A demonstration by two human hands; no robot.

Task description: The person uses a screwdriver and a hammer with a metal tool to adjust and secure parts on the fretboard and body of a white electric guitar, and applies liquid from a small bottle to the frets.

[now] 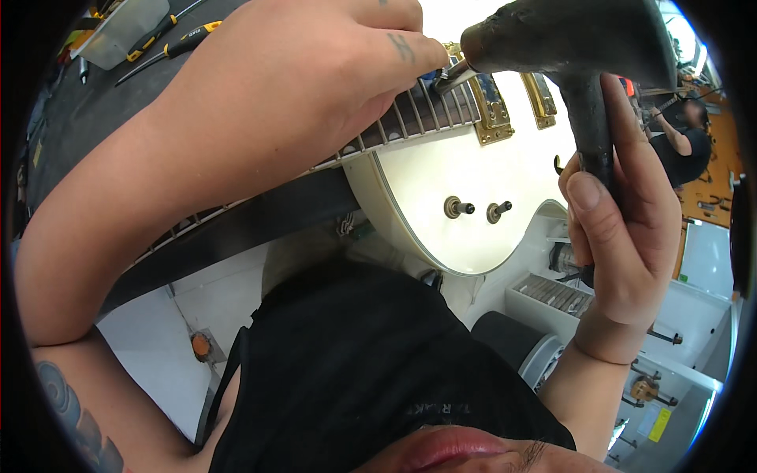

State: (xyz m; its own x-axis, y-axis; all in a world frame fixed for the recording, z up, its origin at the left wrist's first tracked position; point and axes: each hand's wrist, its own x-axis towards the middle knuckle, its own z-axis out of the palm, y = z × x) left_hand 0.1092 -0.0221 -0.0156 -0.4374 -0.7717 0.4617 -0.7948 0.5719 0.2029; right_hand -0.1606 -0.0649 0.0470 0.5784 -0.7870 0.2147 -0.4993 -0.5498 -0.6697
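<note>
A white electric guitar (465,181) with gold pickups lies across a dark bench, its fretted neck (331,154) running down to the left. My left hand (307,71) rests over the neck near the body and pinches a small metal piece (451,72) against the frets. My right hand (619,236) grips the dark handle of a hammer (583,39), whose head sits right beside that metal piece. Two switch posts (477,210) stick up from the guitar's lower body.
Screwdrivers with yellow-and-black handles (169,43) and a clear plastic tray (118,31) lie at the far left of the bench. Another person in dark clothing (686,134) stands at the right. A white shelf unit (552,296) sits below the bench.
</note>
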